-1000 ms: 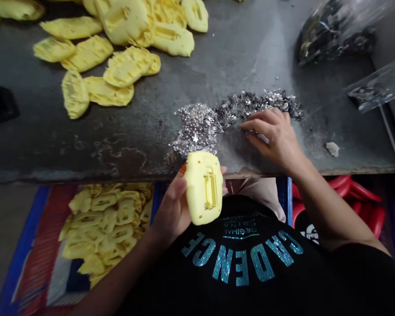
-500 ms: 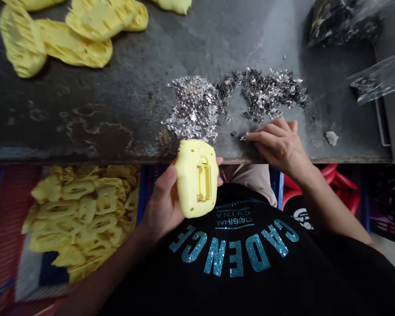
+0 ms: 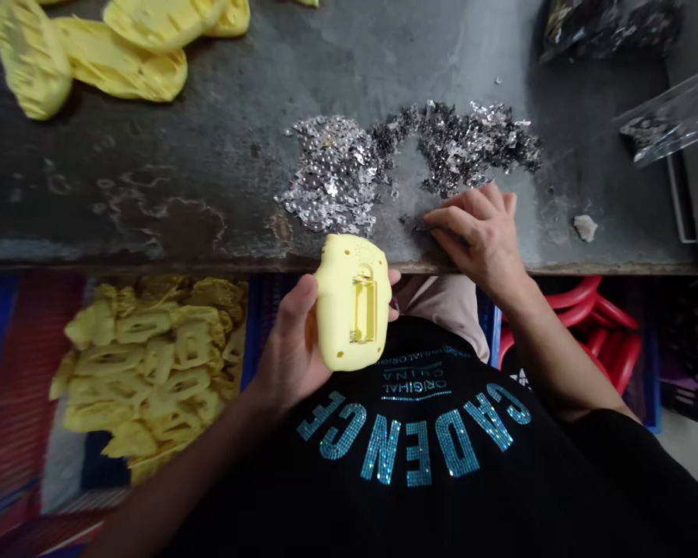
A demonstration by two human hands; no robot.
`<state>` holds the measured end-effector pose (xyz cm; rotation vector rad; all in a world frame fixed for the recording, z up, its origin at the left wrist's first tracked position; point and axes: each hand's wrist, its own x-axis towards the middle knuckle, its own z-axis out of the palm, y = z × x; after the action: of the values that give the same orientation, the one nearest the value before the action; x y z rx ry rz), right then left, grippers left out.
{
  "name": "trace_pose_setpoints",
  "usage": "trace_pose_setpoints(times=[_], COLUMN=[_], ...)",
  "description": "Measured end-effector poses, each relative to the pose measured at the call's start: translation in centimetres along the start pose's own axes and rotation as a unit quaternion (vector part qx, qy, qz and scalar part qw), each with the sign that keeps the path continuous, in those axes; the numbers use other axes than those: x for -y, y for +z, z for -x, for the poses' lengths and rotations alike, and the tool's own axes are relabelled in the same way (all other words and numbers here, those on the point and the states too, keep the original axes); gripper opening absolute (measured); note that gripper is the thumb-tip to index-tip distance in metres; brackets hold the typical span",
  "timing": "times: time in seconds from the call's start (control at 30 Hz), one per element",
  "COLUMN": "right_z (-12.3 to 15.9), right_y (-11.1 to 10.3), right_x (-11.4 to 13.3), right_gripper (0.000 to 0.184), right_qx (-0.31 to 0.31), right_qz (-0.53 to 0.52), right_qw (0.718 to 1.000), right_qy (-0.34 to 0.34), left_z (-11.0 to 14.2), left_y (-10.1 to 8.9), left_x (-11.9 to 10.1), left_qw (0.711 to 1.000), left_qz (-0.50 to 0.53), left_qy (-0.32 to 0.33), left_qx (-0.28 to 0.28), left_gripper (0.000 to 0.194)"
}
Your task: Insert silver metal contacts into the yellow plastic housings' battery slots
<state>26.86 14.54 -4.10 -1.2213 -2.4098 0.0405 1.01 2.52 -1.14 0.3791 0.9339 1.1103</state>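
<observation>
My left hand (image 3: 294,337) is closed around a yellow plastic housing (image 3: 333,310), its open battery compartment facing up, just off the table's front edge. Metal springs show at one end of the compartment. My right hand (image 3: 482,232) rests on the tabletop with thumb and fingers pinched together; whatever is between the fingertips is too small to make out. Tiny dark bits lie by those fingertips. Beyond the hands spreads a pile of small flat silver metal contacts (image 3: 331,170), joined on its right by a darker heap of metal pieces (image 3: 465,143).
Yellow plastic shells (image 3: 122,62) lie at the table's back left. Below the edge, a crate holds more yellow parts (image 3: 145,364); red curved parts (image 3: 587,318) sit at the right. Clear bags (image 3: 668,116) of metal pieces and a whitish lump (image 3: 585,227) are on the table's right.
The view has shifted slightly. A shiny metal piece seen at my right fingertips no longer shows, and those fingers are drawn closer together. My left hand keeps holding the yellow housing.
</observation>
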Motion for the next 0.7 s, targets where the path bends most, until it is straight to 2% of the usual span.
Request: trace_pose_setpoints(times=[0.1, 0.2, 0.37, 0.47, 0.57, 0.7], right_z=[-1.0, -1.4, -1.1, -0.8, -0.3, 0.7], right_y=[0.4, -0.1, -2.7, -4.1, -4.9, -6.1], right_x=[-0.3, -0.2, 1.2, 2.0, 2.8, 4.3], right_gripper=[0.019, 0.016, 0.019, 0.017, 0.014, 0.014], right_qx=[0.034, 0.039, 0.015, 0.025, 0.035, 0.046], right_qz=[-0.002, -0.02, -0.087, -0.136, -0.209, -0.304], right_qw=[0.999, 0.999, 0.996, 0.99, 0.977, 0.951], right_qy=[0.002, 0.014, 0.032, 0.028, 0.013, -0.021], left_z=[0.2, 0.3, -0.2, -0.2, 0.1, 0.8], left_y=[0.0, -0.2, -0.5, 0.2, 1.4, 2.0], left_x=[-0.1, 0.0, 0.4, 0.3, -0.1, -0.1], left_qw=[1.0, 1.0, 0.994, 0.99, 0.99, 0.989], left_qz=[-0.009, 0.001, 0.063, 0.075, 0.053, 0.032], left_qy=[0.007, 0.015, -0.013, -0.049, -0.086, -0.093], left_qx=[0.002, 0.018, 0.089, 0.113, 0.102, 0.108], left_gripper=[0.075, 0.071, 0.067, 0.061, 0.056, 0.058])
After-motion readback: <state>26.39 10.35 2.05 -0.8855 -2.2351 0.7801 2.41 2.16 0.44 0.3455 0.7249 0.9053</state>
